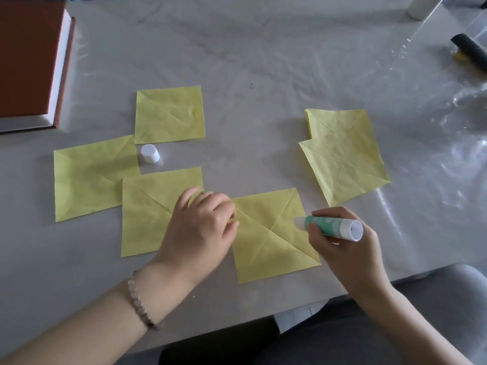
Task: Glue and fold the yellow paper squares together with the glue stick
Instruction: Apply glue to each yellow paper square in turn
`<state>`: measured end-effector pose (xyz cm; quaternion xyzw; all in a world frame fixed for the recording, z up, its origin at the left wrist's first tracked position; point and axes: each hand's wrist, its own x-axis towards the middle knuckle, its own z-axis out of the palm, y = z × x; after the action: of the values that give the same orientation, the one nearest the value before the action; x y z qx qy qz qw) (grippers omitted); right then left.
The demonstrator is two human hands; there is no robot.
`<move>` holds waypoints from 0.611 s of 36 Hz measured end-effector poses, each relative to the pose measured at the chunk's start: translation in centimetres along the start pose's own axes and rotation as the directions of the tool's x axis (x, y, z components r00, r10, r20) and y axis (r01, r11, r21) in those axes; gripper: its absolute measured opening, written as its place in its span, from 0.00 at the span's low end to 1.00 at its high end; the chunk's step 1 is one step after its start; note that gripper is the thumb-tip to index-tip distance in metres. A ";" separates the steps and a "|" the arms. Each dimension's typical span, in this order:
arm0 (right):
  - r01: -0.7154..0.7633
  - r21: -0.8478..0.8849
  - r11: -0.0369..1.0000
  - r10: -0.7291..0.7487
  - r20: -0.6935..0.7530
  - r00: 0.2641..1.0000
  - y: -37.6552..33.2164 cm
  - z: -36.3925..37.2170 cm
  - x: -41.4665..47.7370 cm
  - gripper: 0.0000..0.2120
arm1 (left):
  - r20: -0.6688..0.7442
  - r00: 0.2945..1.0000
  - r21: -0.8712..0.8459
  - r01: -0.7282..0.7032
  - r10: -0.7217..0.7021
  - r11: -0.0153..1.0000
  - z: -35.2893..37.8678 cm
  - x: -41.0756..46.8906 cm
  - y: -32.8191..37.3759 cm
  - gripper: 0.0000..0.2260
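Okay, my right hand [350,248] grips the glue stick [332,227], tip at the near square's [266,214] three-o'clock edge; my left hand [200,230] pinches its ten-o'clock corner so the sheet won't slide.

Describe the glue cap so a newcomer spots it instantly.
Start at the brown book at the table's far-left, then move right to the cluster of three yellow squares. The white cap stands in the bare gap between them, just below the farthest square. It is the only small white cylinder among flat yellow sheets.
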<state>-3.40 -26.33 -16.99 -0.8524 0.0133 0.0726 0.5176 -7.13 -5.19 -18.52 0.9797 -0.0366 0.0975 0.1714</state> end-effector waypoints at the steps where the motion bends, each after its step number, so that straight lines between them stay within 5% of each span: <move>1: -0.002 0.005 1.000 0.002 -0.002 1.000 0.0 -0.1 0.0 0.10 | 0.012 0.999 -0.009 0.032 -0.032 0.999 0.1 0.7 0.1 0.06; 10: 0.012 -0.002 1.000 -0.012 -0.001 1.000 -0.5 -0.1 0.4 0.11 | 0.315 0.928 0.117 0.170 -0.199 0.979 1.4 6.3 2.1 0.13; 22: 0.046 -0.028 0.999 -0.044 0.072 0.996 -1.0 0.2 0.6 0.10 | 0.376 0.861 0.122 0.321 -0.343 0.939 1.7 6.4 2.5 0.09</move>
<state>-2.69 -25.67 -16.25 -0.8570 -0.0255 0.0917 0.5064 -0.80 -8.42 -17.98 0.9751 0.1019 -0.1302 0.1476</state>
